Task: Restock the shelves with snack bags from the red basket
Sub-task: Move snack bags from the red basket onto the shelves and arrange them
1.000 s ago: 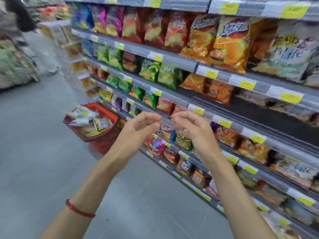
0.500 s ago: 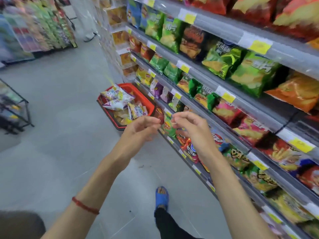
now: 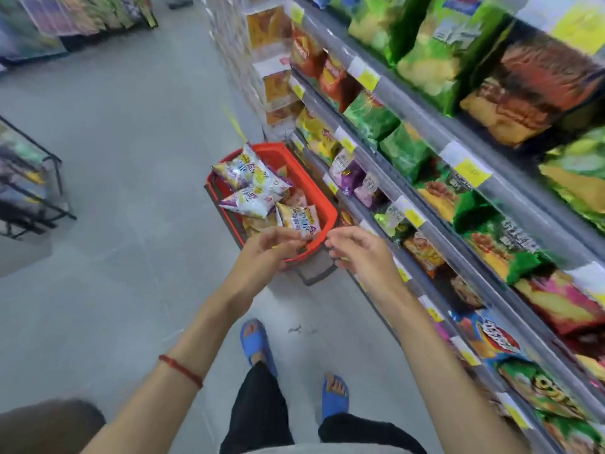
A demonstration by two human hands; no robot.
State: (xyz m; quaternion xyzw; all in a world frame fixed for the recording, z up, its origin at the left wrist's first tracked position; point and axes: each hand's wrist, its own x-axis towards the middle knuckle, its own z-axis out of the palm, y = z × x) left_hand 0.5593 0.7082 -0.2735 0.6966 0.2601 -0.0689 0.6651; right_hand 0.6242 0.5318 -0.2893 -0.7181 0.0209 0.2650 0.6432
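Note:
The red basket (image 3: 311, 191) stands on the floor against the foot of the shelves (image 3: 435, 231), holding several white-and-purple snack bags (image 3: 253, 191). My left hand (image 3: 265, 253) hovers at the basket's near rim, fingers loosely curled and holding nothing. A little to the right, my right hand (image 3: 358, 253) hangs in front of the lower shelf edge, fingers also loosely curled and empty. The two hands sit close together, fingertips apart.
Shelves full of green, orange and red snack bags run along the right. Grey floor (image 3: 114, 224) stretches to the left, with a black wire rack (image 3: 29, 191) at the left edge. My feet in blue slippers (image 3: 257, 345) stand below the hands.
The view has swung down and left from the shelves toward the basket. Both hands have stayed together in front of me and now hang just over the basket's near rim.

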